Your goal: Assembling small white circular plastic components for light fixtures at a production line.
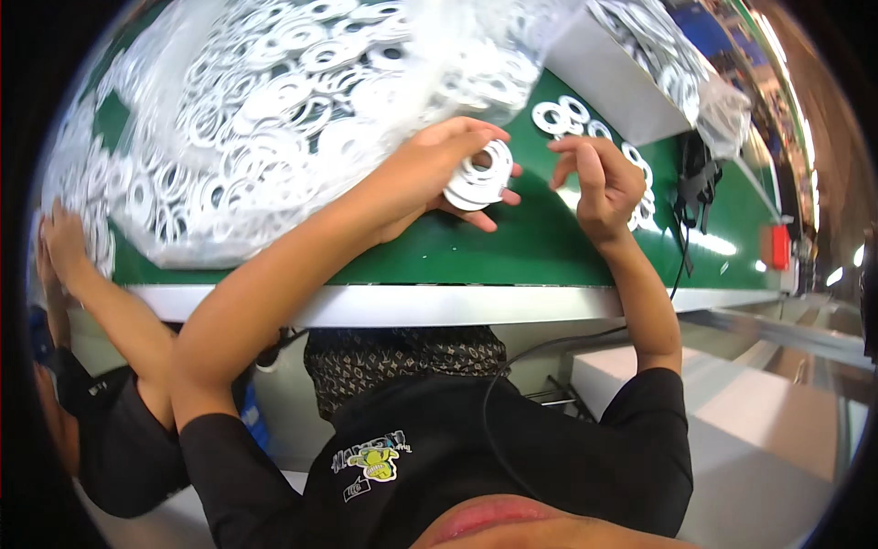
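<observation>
My left hand [437,165] is closed around a few white flat rings [483,174], stacked loosely with their holes facing up. Its thumb presses on the top ring and the fingers reach underneath. To the right, over the green table, my right hand [599,183] is held with fingers loosely bent and apart; I see nothing between them. It does not touch the rings in my left hand. Several more white rings [549,117] lie on the table just behind and beside my right hand.
A large clear plastic bag [219,247] full of white rings covers the table's left and back. A white box [613,78] of similar parts stands at the back right. Beside it are a black strapped object [697,183] and a cable. A co-worker's hand [66,242] is at far left.
</observation>
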A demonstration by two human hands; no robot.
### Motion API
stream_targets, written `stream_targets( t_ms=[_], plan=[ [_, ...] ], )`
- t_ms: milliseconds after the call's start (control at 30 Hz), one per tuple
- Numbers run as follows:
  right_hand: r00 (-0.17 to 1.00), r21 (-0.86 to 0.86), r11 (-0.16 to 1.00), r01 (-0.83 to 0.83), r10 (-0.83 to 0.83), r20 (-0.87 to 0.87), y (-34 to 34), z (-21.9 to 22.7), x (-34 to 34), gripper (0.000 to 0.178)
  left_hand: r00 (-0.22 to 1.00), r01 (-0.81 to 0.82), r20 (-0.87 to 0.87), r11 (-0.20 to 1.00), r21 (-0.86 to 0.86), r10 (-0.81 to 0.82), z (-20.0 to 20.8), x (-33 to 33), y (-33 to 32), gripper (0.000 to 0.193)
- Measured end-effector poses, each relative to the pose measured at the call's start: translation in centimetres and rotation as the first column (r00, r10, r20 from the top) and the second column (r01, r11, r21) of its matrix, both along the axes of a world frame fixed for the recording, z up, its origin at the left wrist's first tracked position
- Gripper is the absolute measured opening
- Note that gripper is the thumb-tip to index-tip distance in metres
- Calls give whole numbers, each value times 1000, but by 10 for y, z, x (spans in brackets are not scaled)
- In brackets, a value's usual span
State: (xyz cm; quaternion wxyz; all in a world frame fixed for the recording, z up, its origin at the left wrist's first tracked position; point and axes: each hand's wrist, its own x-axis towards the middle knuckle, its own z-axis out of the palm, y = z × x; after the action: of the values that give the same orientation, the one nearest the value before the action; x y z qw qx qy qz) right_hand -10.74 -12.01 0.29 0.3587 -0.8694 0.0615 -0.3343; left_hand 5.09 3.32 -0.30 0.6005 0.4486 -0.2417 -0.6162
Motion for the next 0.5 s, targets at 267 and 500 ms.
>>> stream_targets(
  t_ms=[267, 500],
  plan=[
    [993, -383, 921, -70, 100, 59, 27, 36, 82, 21, 999, 45, -10, 999, -9, -45, -10, 0, 0, 36],
    [892, -540, 736, -409, 197, -407, 39, 39, 195, 30, 994, 103, 38, 995, -15, -102, -10, -2, -6, 34]
  ],
)
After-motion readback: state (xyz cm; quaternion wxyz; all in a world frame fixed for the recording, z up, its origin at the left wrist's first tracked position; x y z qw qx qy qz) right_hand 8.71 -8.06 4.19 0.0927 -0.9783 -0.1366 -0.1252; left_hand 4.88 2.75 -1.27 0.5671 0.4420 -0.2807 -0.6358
